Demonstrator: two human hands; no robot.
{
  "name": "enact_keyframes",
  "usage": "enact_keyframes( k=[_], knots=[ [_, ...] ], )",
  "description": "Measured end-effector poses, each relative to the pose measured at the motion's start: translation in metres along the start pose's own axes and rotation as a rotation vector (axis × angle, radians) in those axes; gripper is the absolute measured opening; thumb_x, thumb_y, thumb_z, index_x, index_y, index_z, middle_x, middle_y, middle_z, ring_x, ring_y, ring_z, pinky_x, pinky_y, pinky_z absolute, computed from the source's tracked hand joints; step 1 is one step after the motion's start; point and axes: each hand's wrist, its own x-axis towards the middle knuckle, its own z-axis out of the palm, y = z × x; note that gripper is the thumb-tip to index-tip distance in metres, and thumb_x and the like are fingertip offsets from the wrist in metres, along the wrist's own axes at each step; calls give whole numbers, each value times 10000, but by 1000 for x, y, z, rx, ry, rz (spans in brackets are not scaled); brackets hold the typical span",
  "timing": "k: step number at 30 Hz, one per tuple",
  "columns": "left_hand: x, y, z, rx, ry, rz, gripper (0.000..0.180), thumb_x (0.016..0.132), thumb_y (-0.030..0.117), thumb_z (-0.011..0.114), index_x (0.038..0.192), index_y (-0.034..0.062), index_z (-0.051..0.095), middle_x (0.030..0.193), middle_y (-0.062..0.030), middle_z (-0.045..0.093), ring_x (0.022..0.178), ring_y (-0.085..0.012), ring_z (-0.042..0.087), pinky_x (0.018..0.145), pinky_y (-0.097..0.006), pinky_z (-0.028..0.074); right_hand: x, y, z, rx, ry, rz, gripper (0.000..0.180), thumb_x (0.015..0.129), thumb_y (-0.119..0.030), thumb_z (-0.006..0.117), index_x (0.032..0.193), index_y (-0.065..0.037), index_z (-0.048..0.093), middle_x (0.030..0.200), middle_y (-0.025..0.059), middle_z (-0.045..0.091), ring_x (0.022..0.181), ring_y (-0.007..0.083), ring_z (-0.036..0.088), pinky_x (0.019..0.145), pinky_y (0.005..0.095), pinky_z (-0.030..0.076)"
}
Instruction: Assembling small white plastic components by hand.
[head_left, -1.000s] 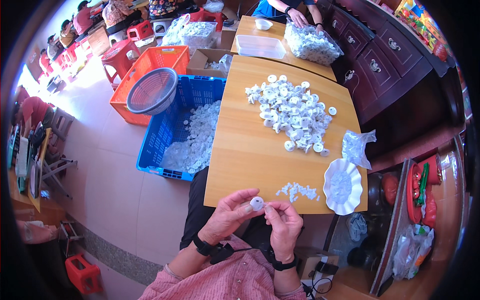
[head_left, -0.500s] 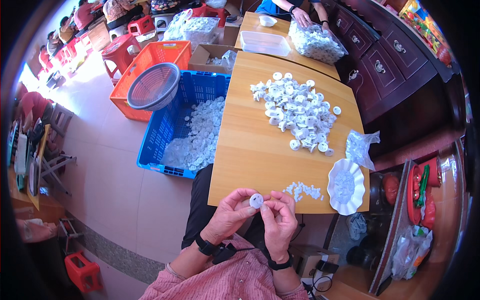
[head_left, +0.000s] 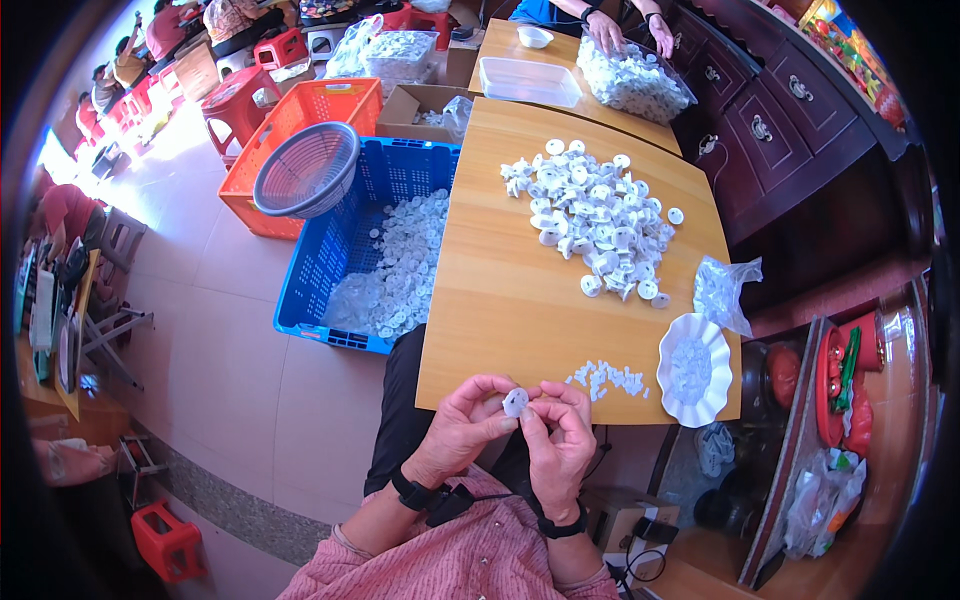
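My left hand pinches a round white plastic piece between thumb and fingers, just off the table's near edge. The piece is disc-shaped, with small dark openings in its face. Beside it, my right hand is closed, thumb and fingertips pressed together at the disc's right edge. Whether a tiny part sits in that pinch is hidden. Small whitish bits lie scattered on the table beyond my right hand. Farther off is a heap of similar white pieces.
A scalloped white dish of small bits and a clear plastic bag lie at the table's right. Left of the table stands a blue crate of white parts, with a grey colander above. A co-worker's hands are near a filled tub.
The disc has turned slightly between my fingers, and both my hands stay in nearly the same place. One of the co-worker's hands has lifted away from the tub.
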Motion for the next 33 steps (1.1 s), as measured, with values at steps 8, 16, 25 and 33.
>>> enact_keyframes(
  k=[8, 16, 25, 33],
  knots=[
    [1, 7, 0, 249, -75, 95, 333, 867, -82, 674, 1172, 11, 578, 1163, -52, 540, 1158, -191, 571, 1023, -328, 462, 1, -2, -3, -42, -14, 11, 58, 819, 3, 700, 839, 8, 646, 1065, 152, 604, 982, 233, 608, 843, 341, 497],
    [-2, 13, -4, 393, -79, 146, 317, 871, -52, 688, 1168, 8, 594, 1160, -55, 557, 1109, -156, 576, 978, -311, 488, 3, -4, -4, -100, -109, -9, 42, 847, -4, 684, 859, 17, 649, 1050, 140, 613, 931, 205, 619, 784, 309, 506],
    [-4, 16, -5, 235, 5, 35, 312, 899, -22, 673, 1197, -2, 584, 1130, -51, 627, 1069, -139, 608, 965, -297, 493, 3, -7, -5, -8, -159, 46, 64, 881, -12, 667, 925, 26, 639, 1059, 131, 617, 831, 140, 629, 695, 252, 525],
    [-4, 15, -6, 295, 4, 37, 299, 890, -20, 686, 1177, -13, 603, 1117, -51, 617, 1062, -144, 609, 961, -302, 492, 6, -11, -2, -163, -176, -65, 56, 872, -3, 664, 892, 19, 616, 1013, 131, 614, 777, 160, 636, 662, 273, 536]
  ],
)
